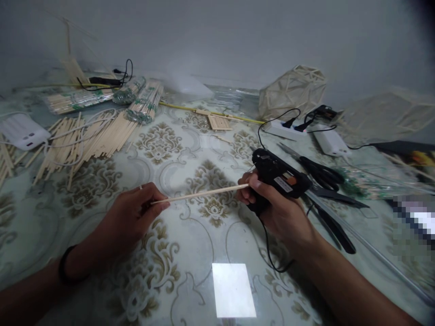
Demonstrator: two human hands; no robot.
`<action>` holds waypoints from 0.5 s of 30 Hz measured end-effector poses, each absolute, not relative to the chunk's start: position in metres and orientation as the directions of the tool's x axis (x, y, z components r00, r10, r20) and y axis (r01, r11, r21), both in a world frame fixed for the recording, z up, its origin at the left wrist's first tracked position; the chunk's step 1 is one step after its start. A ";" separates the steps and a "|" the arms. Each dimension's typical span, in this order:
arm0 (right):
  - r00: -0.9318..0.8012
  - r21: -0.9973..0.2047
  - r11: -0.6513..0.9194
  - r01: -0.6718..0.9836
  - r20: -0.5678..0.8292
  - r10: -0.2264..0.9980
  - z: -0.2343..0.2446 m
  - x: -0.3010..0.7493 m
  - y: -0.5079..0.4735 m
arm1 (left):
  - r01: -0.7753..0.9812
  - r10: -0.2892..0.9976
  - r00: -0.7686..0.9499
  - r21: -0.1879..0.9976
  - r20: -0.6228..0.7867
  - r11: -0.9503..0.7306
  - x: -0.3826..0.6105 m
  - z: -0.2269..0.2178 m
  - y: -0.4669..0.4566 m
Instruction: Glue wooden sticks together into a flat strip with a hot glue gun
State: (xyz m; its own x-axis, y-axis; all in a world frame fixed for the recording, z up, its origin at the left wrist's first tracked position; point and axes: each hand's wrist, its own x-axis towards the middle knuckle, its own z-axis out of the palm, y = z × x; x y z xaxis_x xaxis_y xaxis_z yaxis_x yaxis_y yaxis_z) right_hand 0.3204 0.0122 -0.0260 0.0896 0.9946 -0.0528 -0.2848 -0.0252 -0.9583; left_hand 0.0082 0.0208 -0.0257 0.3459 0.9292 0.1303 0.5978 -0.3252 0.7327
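My left hand point(131, 216) pinches one end of a thin wooden stick point(200, 193), which runs level to the right above the patterned table. My right hand point(272, 206) is wrapped round the grip of a black hot glue gun point(280, 177), and its thumb and fingers touch the stick's other end. A black cord point(272, 256) hangs from the gun's handle toward me. A black band sits on my left wrist.
Piles of loose and bundled wooden sticks point(88, 136) lie at the back left beside a white box point(23, 131). Black scissors point(322, 174) and pliers lie right of the glue gun. A power strip point(283, 131), a white adapter and two lattice stick shapes point(292, 90) stand behind.
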 end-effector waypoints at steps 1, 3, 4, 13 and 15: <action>0.088 -0.957 -0.023 -0.290 -0.051 0.995 -0.026 0.320 0.012 | 0.596 0.929 0.347 0.733 0.131 -0.326 0.008 -0.026 0.021; 0.088 -0.955 -0.022 -0.295 -0.050 0.995 -0.025 0.321 0.012 | 0.596 0.928 0.351 0.734 0.128 -0.326 0.008 -0.025 0.021; 0.088 -0.955 -0.022 -0.295 -0.050 0.995 -0.025 0.321 0.012 | 0.596 0.927 0.354 0.734 0.126 -0.327 0.007 -0.025 0.021; 0.086 -0.958 -0.023 -0.284 -0.049 0.995 -0.025 0.320 0.013 | 0.595 0.927 0.353 0.733 0.130 -0.329 0.009 -0.025 0.021; 0.083 -0.961 -0.030 -0.274 -0.055 0.995 -0.025 0.321 0.013 | 0.601 0.930 0.347 0.733 0.119 -0.318 0.009 -0.025 0.021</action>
State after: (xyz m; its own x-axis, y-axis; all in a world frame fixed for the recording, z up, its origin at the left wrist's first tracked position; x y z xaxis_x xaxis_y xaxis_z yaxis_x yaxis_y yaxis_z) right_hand 0.3206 0.0132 -0.0255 0.0831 0.9950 -0.0547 -0.2739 -0.0300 -0.9613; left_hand 0.0094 0.0211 -0.0249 0.3473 0.9302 0.1185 0.6015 -0.3179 0.7329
